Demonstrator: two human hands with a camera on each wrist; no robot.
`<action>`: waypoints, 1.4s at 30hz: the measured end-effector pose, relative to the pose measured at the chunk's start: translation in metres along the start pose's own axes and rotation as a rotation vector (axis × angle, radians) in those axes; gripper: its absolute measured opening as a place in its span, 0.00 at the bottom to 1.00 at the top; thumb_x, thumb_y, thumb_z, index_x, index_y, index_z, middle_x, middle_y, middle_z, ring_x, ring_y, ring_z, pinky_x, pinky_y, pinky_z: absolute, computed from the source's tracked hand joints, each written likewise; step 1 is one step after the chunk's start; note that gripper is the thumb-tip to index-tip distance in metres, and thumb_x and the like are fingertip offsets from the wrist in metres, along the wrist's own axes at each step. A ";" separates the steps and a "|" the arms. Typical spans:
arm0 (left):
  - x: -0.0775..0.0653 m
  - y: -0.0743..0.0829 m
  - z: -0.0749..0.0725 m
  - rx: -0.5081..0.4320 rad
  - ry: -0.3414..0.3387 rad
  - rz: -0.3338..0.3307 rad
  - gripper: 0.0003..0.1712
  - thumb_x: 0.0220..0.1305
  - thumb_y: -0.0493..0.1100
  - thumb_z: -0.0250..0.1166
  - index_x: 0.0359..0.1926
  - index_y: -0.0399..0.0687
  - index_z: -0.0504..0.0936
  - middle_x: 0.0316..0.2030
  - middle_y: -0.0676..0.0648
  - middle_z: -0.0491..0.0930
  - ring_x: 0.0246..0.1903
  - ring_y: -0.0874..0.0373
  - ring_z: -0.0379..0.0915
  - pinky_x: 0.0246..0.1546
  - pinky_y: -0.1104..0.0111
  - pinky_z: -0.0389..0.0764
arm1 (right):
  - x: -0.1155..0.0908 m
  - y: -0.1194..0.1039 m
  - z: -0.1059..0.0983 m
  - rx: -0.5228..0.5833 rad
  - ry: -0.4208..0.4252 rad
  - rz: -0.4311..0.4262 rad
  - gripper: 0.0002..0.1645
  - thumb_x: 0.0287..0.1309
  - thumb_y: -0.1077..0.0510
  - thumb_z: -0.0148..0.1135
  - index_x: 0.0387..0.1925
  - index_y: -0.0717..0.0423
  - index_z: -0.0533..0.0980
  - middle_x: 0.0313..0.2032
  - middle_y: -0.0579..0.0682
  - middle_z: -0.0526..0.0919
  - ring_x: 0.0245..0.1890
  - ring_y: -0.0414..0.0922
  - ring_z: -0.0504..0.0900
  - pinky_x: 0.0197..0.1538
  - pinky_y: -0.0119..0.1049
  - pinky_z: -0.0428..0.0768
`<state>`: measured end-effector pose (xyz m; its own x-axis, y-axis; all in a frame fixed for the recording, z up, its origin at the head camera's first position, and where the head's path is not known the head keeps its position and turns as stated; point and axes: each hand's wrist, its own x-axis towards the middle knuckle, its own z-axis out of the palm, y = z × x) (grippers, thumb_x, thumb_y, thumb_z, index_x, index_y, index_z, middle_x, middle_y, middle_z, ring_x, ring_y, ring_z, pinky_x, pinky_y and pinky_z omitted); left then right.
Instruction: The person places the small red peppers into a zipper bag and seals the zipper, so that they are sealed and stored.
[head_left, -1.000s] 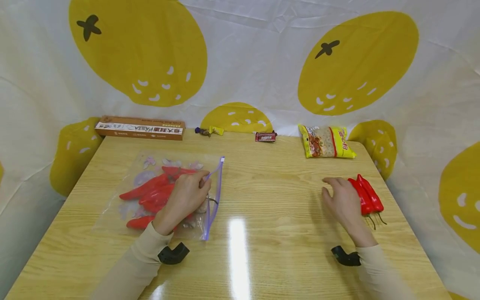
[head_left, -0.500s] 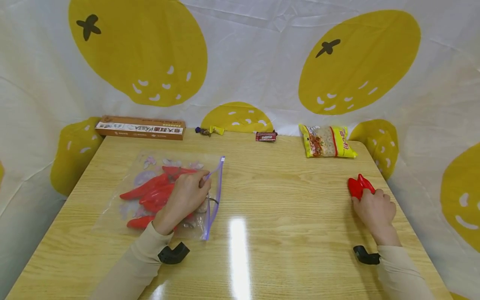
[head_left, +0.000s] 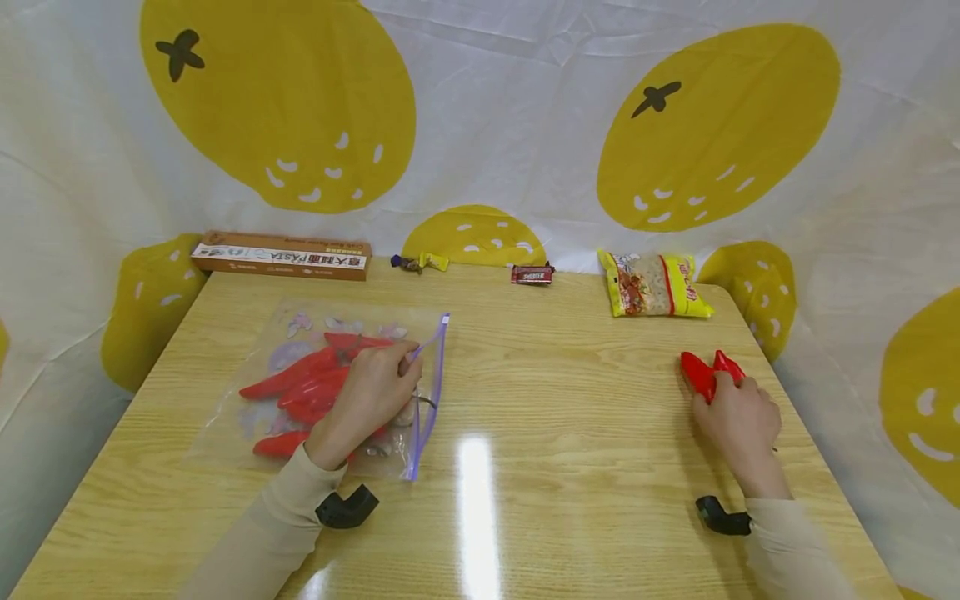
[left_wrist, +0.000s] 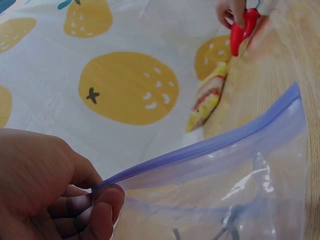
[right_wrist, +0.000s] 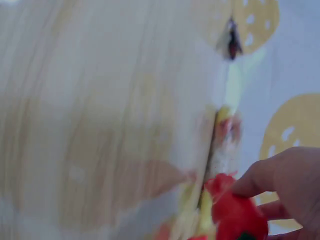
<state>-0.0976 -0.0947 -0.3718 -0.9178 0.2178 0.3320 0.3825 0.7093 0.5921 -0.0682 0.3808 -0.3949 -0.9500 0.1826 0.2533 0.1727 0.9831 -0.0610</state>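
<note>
On the left of the head view lies a clear zip bag (head_left: 429,429) with a purple closure, several red peppers (head_left: 296,375) inside it. My left hand (head_left: 371,392) pinches the bag's mouth; the left wrist view shows thumb and fingers on the purple zip strip (left_wrist: 200,148). At the table's right side, my right hand (head_left: 741,421) grips a red pepper (head_left: 697,375) between thumb and fingers. A second red pepper (head_left: 727,364) is right beside it, its lower part hidden by the hand. The right wrist view shows the gripped pepper (right_wrist: 237,215) against the thumb.
Along the table's back edge stand a brown pasta box (head_left: 281,256), small wrapped candies (head_left: 420,262), a dark red snack bar (head_left: 532,274) and a yellow food packet (head_left: 655,284). Behind them hangs a white cloth (head_left: 502,100) with yellow fruit prints.
My right hand has moved right onto the two peppers and taken hold of one, whose tip has shifted left. The left hand and the bag have stayed put.
</note>
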 end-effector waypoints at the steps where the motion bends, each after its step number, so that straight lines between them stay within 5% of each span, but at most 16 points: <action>1: 0.000 0.000 0.000 0.000 0.000 0.001 0.14 0.57 0.36 0.61 0.44 0.33 0.80 0.13 0.53 0.67 0.10 0.65 0.57 0.11 0.73 0.58 | 0.000 -0.008 -0.002 0.031 0.006 0.002 0.20 0.50 0.55 0.55 0.40 0.68 0.72 0.31 0.70 0.70 0.25 0.64 0.71 0.19 0.52 0.66; 7: 0.000 0.001 -0.001 0.010 0.003 0.005 0.14 0.57 0.37 0.61 0.44 0.34 0.80 0.12 0.54 0.66 0.09 0.64 0.56 0.10 0.73 0.58 | -0.001 -0.069 -0.012 0.382 -0.103 -0.051 0.29 0.57 0.47 0.58 0.53 0.64 0.68 0.43 0.64 0.74 0.34 0.56 0.75 0.29 0.43 0.73; 12: 0.000 0.001 -0.002 0.009 0.001 -0.001 0.14 0.58 0.37 0.60 0.44 0.34 0.80 0.12 0.54 0.65 0.09 0.65 0.55 0.09 0.73 0.57 | -0.013 -0.127 -0.016 0.767 -0.286 -0.145 0.27 0.52 0.43 0.63 0.48 0.54 0.72 0.44 0.54 0.78 0.34 0.48 0.79 0.29 0.34 0.79; 15: 0.000 0.001 -0.001 0.003 0.000 0.001 0.14 0.58 0.36 0.60 0.44 0.34 0.80 0.12 0.53 0.66 0.09 0.65 0.55 0.09 0.74 0.57 | -0.021 -0.160 -0.015 0.872 -0.378 -0.223 0.21 0.50 0.44 0.65 0.44 0.47 0.75 0.41 0.49 0.79 0.34 0.45 0.80 0.32 0.34 0.79; 22: -0.002 0.000 0.001 -0.007 0.009 0.019 0.13 0.57 0.36 0.60 0.42 0.33 0.80 0.12 0.54 0.65 0.09 0.66 0.56 0.10 0.74 0.58 | -0.036 -0.219 -0.013 0.950 -0.502 -0.414 0.17 0.51 0.55 0.66 0.45 0.49 0.77 0.43 0.47 0.79 0.38 0.44 0.80 0.38 0.34 0.79; 29: -0.003 0.002 0.001 0.000 0.009 0.019 0.12 0.57 0.36 0.60 0.42 0.35 0.80 0.13 0.54 0.66 0.10 0.65 0.57 0.10 0.74 0.60 | -0.043 -0.253 0.000 0.980 -0.517 -0.575 0.21 0.49 0.64 0.64 0.49 0.56 0.76 0.43 0.50 0.75 0.41 0.46 0.80 0.40 0.31 0.79; 42: -0.002 0.005 0.001 0.014 -0.012 0.006 0.12 0.57 0.37 0.61 0.42 0.34 0.80 0.15 0.53 0.69 0.12 0.64 0.59 0.11 0.73 0.61 | -0.041 -0.299 0.018 0.973 -0.511 -0.536 0.20 0.50 0.61 0.67 0.46 0.60 0.75 0.42 0.51 0.78 0.38 0.45 0.82 0.40 0.27 0.78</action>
<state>-0.0944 -0.0912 -0.3701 -0.9169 0.2296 0.3265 0.3862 0.7174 0.5799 -0.0851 0.0794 -0.4046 -0.8717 -0.4845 0.0730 -0.3305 0.4713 -0.8177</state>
